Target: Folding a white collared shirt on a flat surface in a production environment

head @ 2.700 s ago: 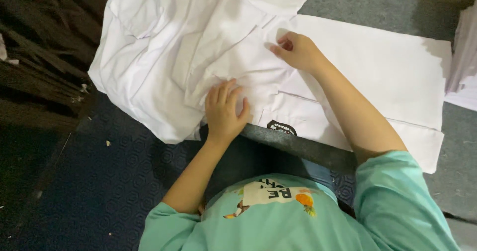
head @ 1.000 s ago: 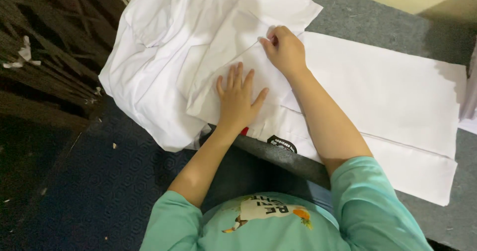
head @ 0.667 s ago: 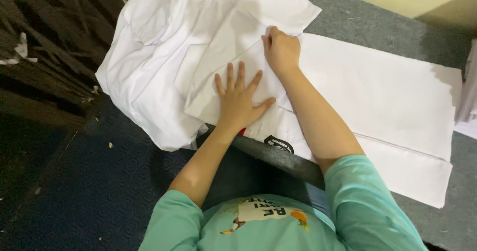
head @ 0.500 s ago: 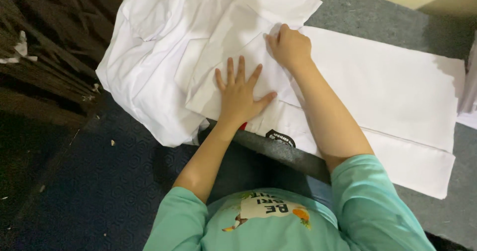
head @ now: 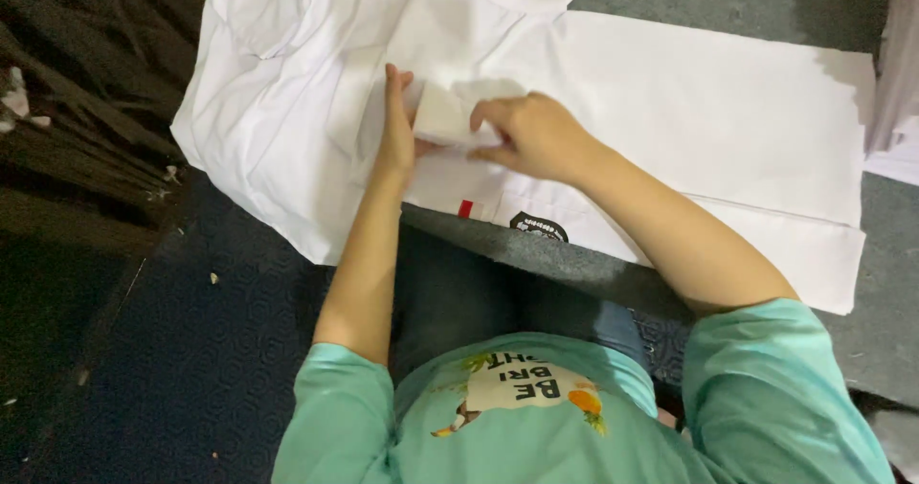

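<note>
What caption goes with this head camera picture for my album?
Both hands, left hand and right hand, pinch a fold of white cloth over a flat white sheet.

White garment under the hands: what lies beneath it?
The white garment rests on a flat white sheet over a grey table; its left part hangs off the edge. Left hand and right hand pinch a fold. Anything beneath is covered.
</note>
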